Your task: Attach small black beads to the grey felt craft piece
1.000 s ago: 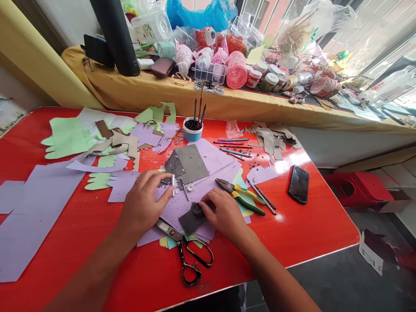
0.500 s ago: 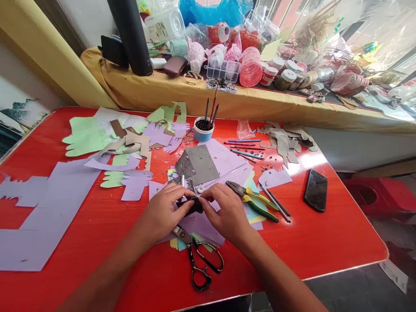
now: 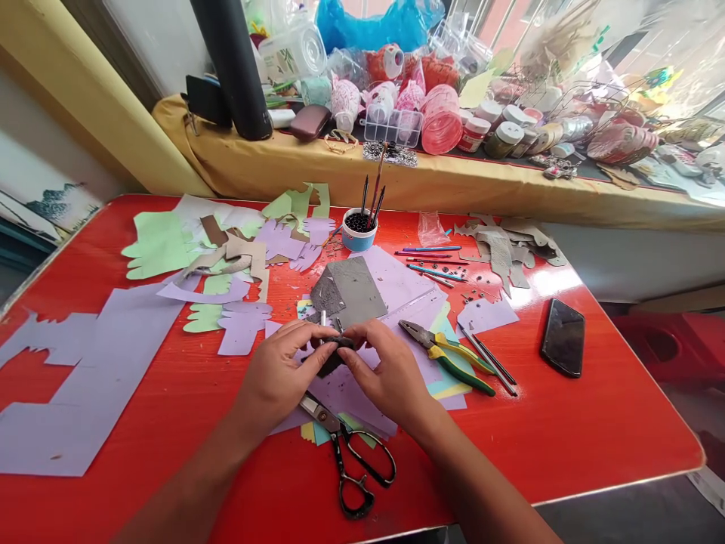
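Observation:
Between the fingertips of both hands is a small black piece of soft-looking material (image 3: 331, 364), partly hidden by the fingers. My left hand (image 3: 286, 363) pinches it from the left, and my right hand (image 3: 385, 366) pinches its upper right edge. Both hands are above purple paper (image 3: 356, 397) at the middle of the red table. Just beyond the fingers stands or lies a thin white stick (image 3: 323, 318). Scissors with black handles (image 3: 345, 453) lie below the hands. Pliers with yellow and green handles (image 3: 447, 355) rest to the right of my right hand.
Grey sheet pieces (image 3: 356, 287) lie beyond the hands. A small cup of black beads (image 3: 359, 233) holds upright sticks. Pens (image 3: 433, 261), a phone (image 3: 563, 336) and grey scraps (image 3: 504, 253) are on the right. Cut purple paper (image 3: 113, 363) spreads left. Jars (image 3: 507, 136) crowd the ledge.
My right fingers have shifted a little over the black piece, with the fingertips now closer to the left ones. The whole view has moved slightly.

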A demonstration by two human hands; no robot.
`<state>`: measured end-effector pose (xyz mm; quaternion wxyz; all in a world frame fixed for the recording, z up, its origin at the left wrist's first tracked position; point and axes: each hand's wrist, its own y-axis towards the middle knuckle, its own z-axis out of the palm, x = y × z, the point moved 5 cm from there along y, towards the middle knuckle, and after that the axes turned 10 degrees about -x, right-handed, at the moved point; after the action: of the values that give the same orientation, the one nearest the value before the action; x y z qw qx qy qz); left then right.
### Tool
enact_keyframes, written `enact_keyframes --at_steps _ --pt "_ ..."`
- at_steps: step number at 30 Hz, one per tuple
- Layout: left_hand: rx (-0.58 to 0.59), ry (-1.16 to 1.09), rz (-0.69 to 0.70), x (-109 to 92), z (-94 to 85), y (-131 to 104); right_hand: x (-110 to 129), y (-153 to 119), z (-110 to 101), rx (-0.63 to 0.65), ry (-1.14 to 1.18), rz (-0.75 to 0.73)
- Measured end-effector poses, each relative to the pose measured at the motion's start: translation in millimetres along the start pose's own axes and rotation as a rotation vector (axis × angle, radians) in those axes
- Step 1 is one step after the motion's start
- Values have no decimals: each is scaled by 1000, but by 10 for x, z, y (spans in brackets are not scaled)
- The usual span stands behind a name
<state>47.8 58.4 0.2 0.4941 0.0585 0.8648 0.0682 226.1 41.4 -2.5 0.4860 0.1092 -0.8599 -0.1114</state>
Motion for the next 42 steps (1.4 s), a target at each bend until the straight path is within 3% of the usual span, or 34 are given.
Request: enact_keyframes --at_steps 5,11,16,27,35,42 --pt "-80 91 120 -47 3 -17 -69 -33 23 -21 1 20" --pt "-187 187 304 -110 30 -48 -15 -37 22 -64 -33 -55" --pt "-274 199 373 -181 33 -91 -47 -45 18 -95 -40 -27" --pt "-241 275 550 -273 144 -141 -76 -36 -4 -122 -65 19" --pt "-286 363 630 -353 137 -182 -65 -27 4 -163 -70 68" --pt "-275 392 694 -383 165 -200 -71 -25 13 -100 -53 64"
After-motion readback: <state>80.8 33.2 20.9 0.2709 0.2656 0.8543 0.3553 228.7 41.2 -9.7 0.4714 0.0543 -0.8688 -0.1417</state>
